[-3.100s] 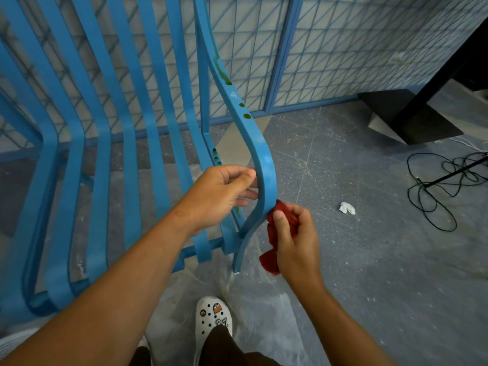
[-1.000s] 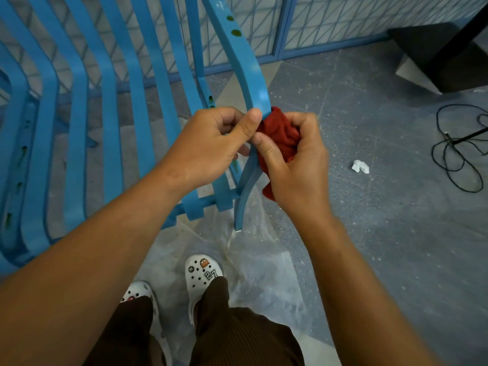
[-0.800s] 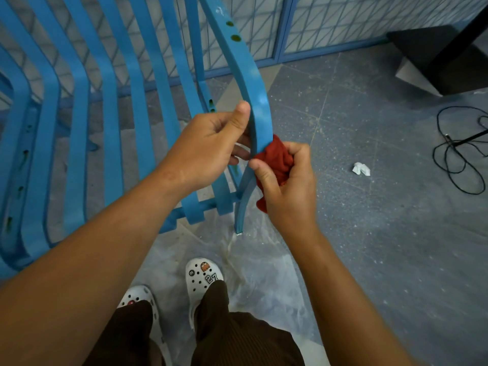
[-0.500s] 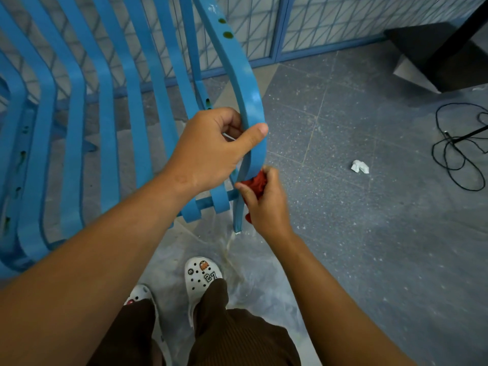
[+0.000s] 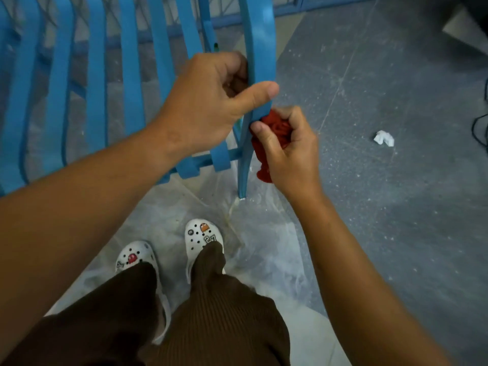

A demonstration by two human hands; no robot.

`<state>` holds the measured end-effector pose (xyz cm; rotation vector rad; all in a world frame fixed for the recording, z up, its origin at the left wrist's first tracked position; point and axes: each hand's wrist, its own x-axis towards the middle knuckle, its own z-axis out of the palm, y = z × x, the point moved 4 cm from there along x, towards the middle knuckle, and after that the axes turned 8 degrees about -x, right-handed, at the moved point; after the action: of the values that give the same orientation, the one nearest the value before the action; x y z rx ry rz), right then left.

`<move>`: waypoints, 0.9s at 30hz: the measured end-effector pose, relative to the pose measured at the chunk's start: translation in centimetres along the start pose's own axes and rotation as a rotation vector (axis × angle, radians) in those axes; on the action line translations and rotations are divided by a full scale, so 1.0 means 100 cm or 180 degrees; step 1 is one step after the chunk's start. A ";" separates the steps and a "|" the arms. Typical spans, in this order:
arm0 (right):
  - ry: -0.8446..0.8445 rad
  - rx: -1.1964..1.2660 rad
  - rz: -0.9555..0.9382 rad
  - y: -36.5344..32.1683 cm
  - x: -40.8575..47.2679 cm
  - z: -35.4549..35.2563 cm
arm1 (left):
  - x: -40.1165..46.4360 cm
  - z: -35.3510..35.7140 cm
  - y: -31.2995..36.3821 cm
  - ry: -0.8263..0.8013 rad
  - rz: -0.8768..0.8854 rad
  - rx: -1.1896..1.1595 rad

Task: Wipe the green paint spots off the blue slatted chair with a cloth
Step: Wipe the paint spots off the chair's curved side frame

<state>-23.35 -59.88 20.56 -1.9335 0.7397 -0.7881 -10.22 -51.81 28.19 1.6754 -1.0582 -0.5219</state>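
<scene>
Grey floor point(image 5: 396, 233) carries plastic sheet point(image 5: 264, 260), paper scrap point(image 5: 383, 138)

1. The blue slatted chair point(image 5: 126, 83) fills the view from 9 to 12 o'clock, its outer slat curving down to the floor.
2. The bunched red cloth point(image 5: 277, 128) presses against that slat's right edge.

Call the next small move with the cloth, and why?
Probably rub the red cloth up the outer slat. The right hand grips it bunched against the slat's lower edge, just under the left hand that steadies the slat. No green shows there; one green fleck sits on the strut behind.
</scene>
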 end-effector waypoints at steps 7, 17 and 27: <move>-0.0152 0.0089 0.0560 0.064 -0.014 0.036 | -0.001 0.004 -0.017 0.0144 0.0121 0.0106; -0.0953 -0.0523 0.0908 0.078 -0.014 0.036 | -0.017 0.015 -0.052 0.0246 0.0214 0.0814; -0.0306 -0.0022 0.0754 0.061 -0.017 0.025 | -0.011 0.011 -0.073 -0.0107 0.0588 0.1452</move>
<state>-23.64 -59.92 13.71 -1.8344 0.8935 -0.5447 -8.80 -50.97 20.94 1.9371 -1.4176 -0.1948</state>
